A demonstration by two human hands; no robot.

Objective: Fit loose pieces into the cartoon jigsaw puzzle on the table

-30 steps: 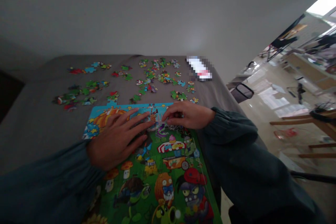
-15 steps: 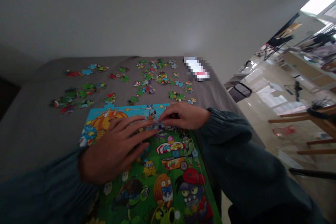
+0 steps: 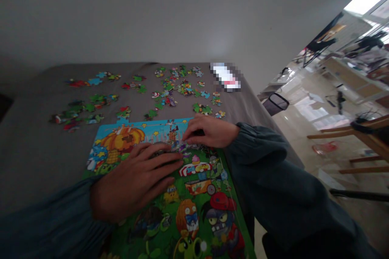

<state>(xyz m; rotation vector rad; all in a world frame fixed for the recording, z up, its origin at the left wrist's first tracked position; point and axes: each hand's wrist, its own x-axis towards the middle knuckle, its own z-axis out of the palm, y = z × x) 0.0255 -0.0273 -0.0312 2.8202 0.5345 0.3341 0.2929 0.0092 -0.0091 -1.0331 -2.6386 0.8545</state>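
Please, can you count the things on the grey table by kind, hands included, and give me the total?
Assembled puzzle board: 1
Groups of loose puzzle pieces (single pieces too small to count): 2, a left group and a right group
Blurred white object: 1
Hands on the puzzle: 2, left hand and right hand
Total: 6

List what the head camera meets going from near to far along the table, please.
Left hand flat on the assembled puzzle → right hand at the puzzle's far edge → loose puzzle pieces → blurred white object.
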